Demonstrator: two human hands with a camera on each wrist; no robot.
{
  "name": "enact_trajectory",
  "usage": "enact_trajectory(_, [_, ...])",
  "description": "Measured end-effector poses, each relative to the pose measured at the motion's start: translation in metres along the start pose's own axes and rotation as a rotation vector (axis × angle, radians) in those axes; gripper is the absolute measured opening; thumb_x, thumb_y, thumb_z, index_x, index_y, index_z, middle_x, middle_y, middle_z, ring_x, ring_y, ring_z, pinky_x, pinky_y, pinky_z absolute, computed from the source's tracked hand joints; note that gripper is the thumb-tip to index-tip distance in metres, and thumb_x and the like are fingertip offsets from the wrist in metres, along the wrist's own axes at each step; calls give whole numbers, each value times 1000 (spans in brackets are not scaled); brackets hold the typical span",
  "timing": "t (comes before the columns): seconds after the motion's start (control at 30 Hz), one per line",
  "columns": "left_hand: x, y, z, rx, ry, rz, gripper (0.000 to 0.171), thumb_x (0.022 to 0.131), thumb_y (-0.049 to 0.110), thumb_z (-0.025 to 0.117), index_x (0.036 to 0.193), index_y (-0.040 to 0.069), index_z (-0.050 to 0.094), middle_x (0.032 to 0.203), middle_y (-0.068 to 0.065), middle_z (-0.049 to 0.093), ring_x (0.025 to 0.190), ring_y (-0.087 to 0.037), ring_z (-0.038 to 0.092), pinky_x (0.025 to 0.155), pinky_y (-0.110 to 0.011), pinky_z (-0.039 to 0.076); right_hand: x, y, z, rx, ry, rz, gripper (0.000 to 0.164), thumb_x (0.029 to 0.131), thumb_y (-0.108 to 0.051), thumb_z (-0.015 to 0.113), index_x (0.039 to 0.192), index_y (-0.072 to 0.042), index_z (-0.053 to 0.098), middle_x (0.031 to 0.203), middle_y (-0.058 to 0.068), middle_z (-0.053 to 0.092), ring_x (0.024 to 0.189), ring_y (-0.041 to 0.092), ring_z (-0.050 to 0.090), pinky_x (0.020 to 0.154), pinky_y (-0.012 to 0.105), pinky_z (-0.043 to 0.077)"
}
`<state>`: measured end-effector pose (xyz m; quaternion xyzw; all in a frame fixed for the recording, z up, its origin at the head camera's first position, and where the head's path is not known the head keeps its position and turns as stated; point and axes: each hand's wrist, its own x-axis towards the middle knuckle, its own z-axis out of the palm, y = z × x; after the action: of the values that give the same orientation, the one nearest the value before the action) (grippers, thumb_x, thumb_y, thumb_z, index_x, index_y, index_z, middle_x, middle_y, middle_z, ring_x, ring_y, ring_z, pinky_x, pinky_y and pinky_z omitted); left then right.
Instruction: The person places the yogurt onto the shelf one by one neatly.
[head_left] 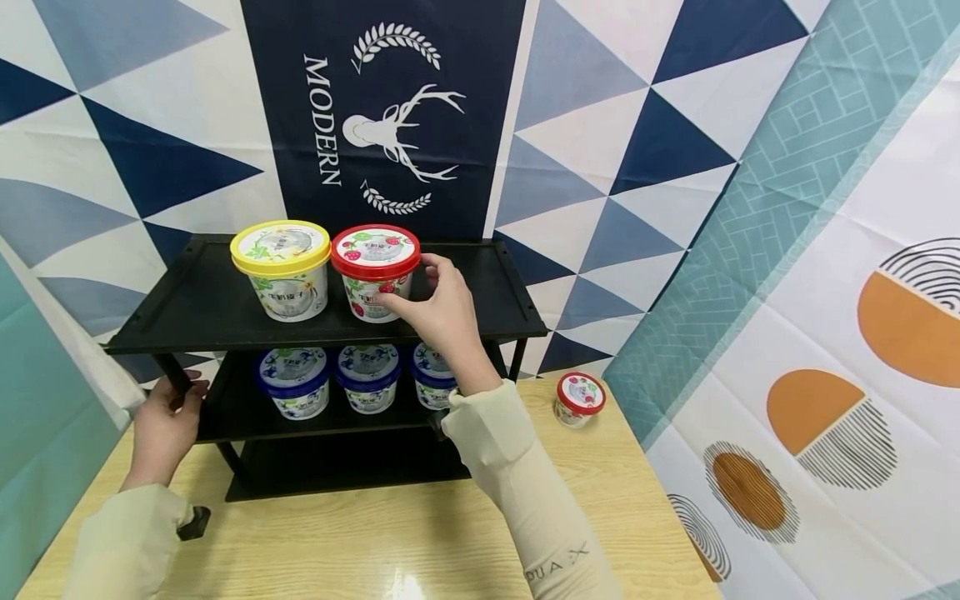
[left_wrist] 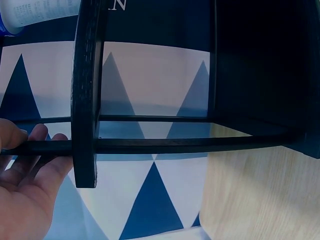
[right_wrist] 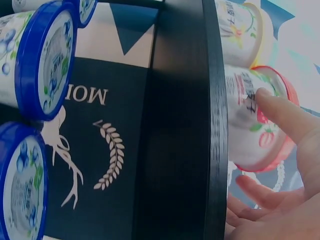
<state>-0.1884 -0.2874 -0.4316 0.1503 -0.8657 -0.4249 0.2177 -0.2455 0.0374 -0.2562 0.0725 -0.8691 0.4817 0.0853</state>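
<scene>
A tub with a red lid (head_left: pixel 377 250) and strawberry pictures stands upright on the top board of the black shelf rack (head_left: pixel 480 283). My right hand (head_left: pixel 447 315) holds this tub from the right, thumb on its front; in the right wrist view the other fingers (right_wrist: pixel 265 192) lie along its side, partly out of sight. Directly to its left is a yellow-lidded tub (head_left: pixel 288 271). At the rack's left end, my left hand (head_left: pixel 163 422) grips a black post (left_wrist: pixel 47 147), with thumb and fingers around it in the left wrist view.
Several blue-lidded tubs (head_left: pixel 367 379) stand in a row on the middle board, the rightmost partly behind my right arm. Another red-lidded tub (head_left: pixel 580 398) sits on the wooden table (head_left: pixel 330 542) right of the rack. A patterned cloth (head_left: pixel 585 125) hangs close behind.
</scene>
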Motion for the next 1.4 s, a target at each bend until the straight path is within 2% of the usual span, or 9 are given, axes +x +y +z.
enact_trajectory(0.17, [0,0,0,-1,-5,1,31,98,18,41,122,2,52,100,2,60,77,21,35,64,-6,36,-1,9,-11,-6,25,-36,65,75,-39,77,130,-17,50,128,6,48,117,21,48,97,39,44])
enact_trajectory(0.27, [0,0,0,-9,0,4,31,98,18,41,122,2,53,95,14,57,77,22,35,64,-6,36,-2,14,-18,-5,46,-49,60,76,-38,76,128,-17,53,126,6,49,115,21,49,97,39,44])
enact_trajectory(0.37, [-1,0,0,-24,6,15,30,98,17,42,121,2,53,90,29,47,77,22,36,63,-5,36,-2,17,-25,-9,73,-50,59,77,-38,76,127,-17,54,126,6,50,115,21,49,98,39,43])
enact_trajectory(0.43, [-1,0,-1,-29,8,21,30,98,17,42,121,2,54,89,34,43,76,23,36,63,-5,36,-2,19,-29,-7,95,-52,60,77,-37,76,128,-17,53,126,7,50,115,22,50,99,39,43])
enact_trajectory(0.8, [-1,0,-1,-25,8,24,29,98,17,42,120,1,53,90,30,45,76,23,35,63,-5,36,-3,35,-58,-22,146,-48,63,78,-39,74,131,-15,50,128,9,50,117,24,50,99,40,42])
enact_trajectory(1.1, [-2,0,-1,-45,20,41,30,97,16,42,119,-1,53,84,41,37,75,24,36,62,-4,35,-6,45,-87,-28,219,-49,64,79,-38,74,133,-16,48,131,9,50,119,24,48,98,41,42])
enact_trajectory(1.4, [-1,0,-1,-47,18,43,30,97,16,42,119,-1,53,83,42,38,75,24,37,62,-5,36,-7,59,-99,10,238,-33,64,80,-36,73,134,-14,47,132,8,50,122,23,47,100,39,40])
